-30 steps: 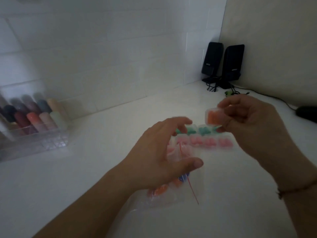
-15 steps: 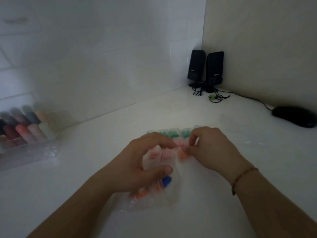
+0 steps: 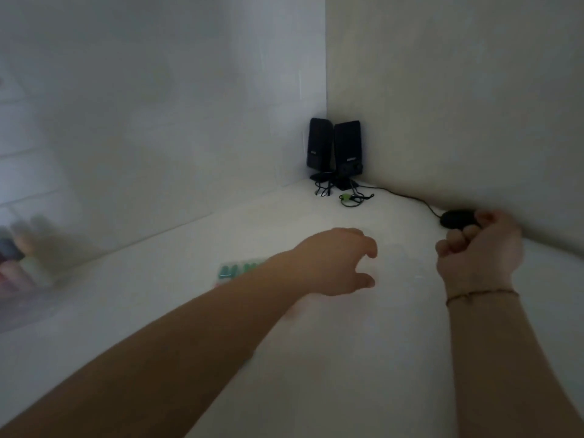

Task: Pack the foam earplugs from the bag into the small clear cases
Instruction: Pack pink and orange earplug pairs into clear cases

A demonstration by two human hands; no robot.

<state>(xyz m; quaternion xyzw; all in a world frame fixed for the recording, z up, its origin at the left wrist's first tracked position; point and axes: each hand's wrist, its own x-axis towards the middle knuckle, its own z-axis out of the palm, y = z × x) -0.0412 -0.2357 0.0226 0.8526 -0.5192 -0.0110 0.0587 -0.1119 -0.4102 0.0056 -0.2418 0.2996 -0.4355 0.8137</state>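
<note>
Left hand [image 3: 336,262] is held open above the tabletop [image 3: 316,358], fingers [image 3: 366,281] spread in a claw, nothing gripped. Right hand [image 3: 478,248] is clenched into a fist; whether anything is enclosed cannot be told. A row of clear cases [image 3: 240,269] with green earplugs is seen behind the left forearm, well back from the fingers. The bag is not seen. A black mouse [image 3: 456,219] sits just beyond the right fingers. Risk: cases could be swept off or popped open by the forearm, since the hands are placed away from them and the view is blurred.
</note>
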